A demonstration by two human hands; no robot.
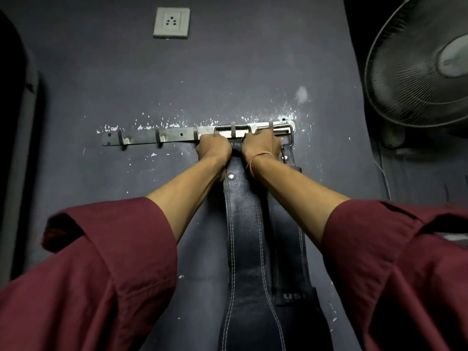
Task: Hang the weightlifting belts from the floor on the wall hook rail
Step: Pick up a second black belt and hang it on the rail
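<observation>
A metal hook rail [164, 136] is screwed to the dark wall, with several hooks along it. A black leather weightlifting belt [244, 236] with white stitching hangs down from the rail, its steel buckle [233, 128] looped over a hook. My left hand [214, 147] and my right hand [262, 145] both grip the top of this belt just under the buckle. A second black belt [291, 224] hangs behind it to the right, its buckle [283, 129] on the rightmost hook. The two left hooks [122, 140] are bare.
A wall socket [171, 22] sits above the rail. A caged fan [417, 62] stands at the upper right, close to the rail's right end, with a cable running down the wall below it. A dark vertical edge runs along the far left.
</observation>
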